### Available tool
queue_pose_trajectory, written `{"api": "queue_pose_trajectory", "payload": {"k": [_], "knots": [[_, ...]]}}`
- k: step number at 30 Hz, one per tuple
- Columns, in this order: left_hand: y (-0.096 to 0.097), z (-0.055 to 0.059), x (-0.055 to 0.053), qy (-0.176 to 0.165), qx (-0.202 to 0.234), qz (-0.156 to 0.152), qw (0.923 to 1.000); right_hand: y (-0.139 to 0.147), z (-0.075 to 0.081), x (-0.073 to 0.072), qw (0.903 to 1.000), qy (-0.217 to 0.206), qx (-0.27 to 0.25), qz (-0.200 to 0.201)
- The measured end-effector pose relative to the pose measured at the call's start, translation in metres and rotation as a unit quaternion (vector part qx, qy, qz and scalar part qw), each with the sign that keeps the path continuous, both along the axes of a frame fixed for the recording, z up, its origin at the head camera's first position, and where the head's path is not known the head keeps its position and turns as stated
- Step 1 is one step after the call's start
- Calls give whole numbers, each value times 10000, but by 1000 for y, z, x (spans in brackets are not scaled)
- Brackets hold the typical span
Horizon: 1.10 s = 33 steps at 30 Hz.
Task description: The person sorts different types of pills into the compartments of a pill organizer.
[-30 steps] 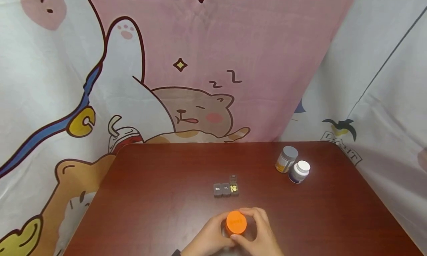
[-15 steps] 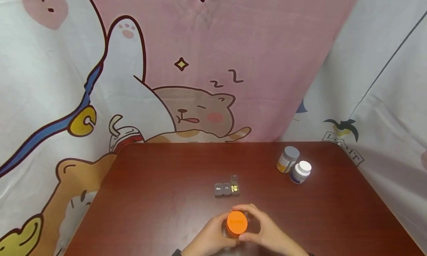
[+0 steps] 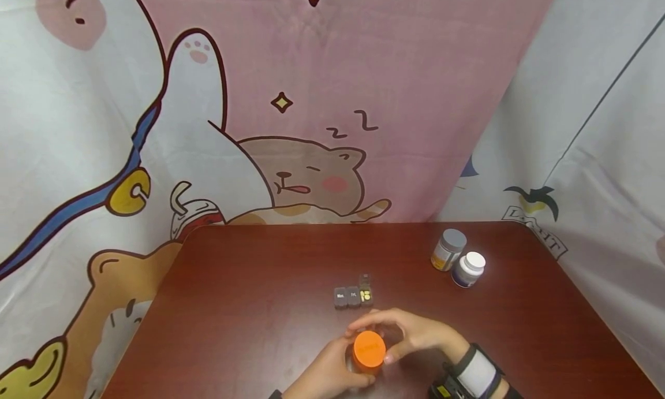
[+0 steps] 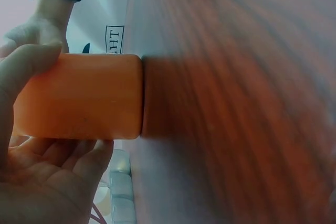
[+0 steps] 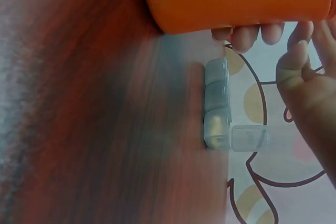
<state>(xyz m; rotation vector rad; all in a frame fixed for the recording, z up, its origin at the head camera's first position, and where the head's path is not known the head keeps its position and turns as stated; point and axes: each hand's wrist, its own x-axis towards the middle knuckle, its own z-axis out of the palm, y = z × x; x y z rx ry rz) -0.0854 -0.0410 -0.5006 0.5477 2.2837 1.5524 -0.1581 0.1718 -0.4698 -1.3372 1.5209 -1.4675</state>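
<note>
An orange bottle [image 4: 84,98] with an orange cap [image 3: 369,348] stands upright on the table near its front. My left hand [image 3: 332,370] grips the bottle's side, its fingers reaching round behind it. Over the top, my right hand [image 3: 410,332] curves round the cap, thumb at its right edge and fingertips at its far left side. Just beyond the hands lies a grey pill organizer [image 3: 347,297] with three compartments. Its right compartment has the lid [image 3: 365,280] raised and holds several yellow pills [image 3: 366,295]; the other two lids are down.
A grey-capped bottle [image 3: 448,250] and a white bottle [image 3: 469,269] stand side by side at the back right of the dark red table [image 3: 249,283]. A cartoon-printed cloth [image 3: 405,99] hangs behind the table and along both sides.
My right hand has turned about the cap, its wrist swinging from below out to the right. The left hand and the bottle stay in place.
</note>
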Motion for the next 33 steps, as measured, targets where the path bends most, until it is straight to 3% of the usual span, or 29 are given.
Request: {"api": "queue_pose_trajectory", "payload": {"k": [4,8,11,16,19,21,24,30,31,33], "knots": [[0,0,0,16,-22,-20,10000,-1,1,-4,9994,271,45,207],[0,0,1,-53,37,-1,10000,1,2,-3,9983,555,177,60],[1,0,1,-68,22,22,10000,3,0,2,9965,703,281,-349],[0,-1,0,-201,-72,136,9997,2,-8,22,9854,558,307,-1577],[-2,-1,0,-194,-5,136,9997,-2,-15,39,9698,599,53,-2364],[-3,-2,-1,-165,99,102,9998,-7,-18,51,9541,705,-94,-2911],[-3,-3,-1,-113,164,69,9998,-18,-20,70,9233,647,-125,-3785],[-1,-5,0,-88,230,110,9996,-43,-19,96,8488,382,44,-5274],[-1,-5,0,-72,253,98,9996,-46,-19,98,8406,330,-16,-5406],[-1,-6,1,-9,244,121,9996,-51,-20,101,8333,162,-237,-5520]]}}
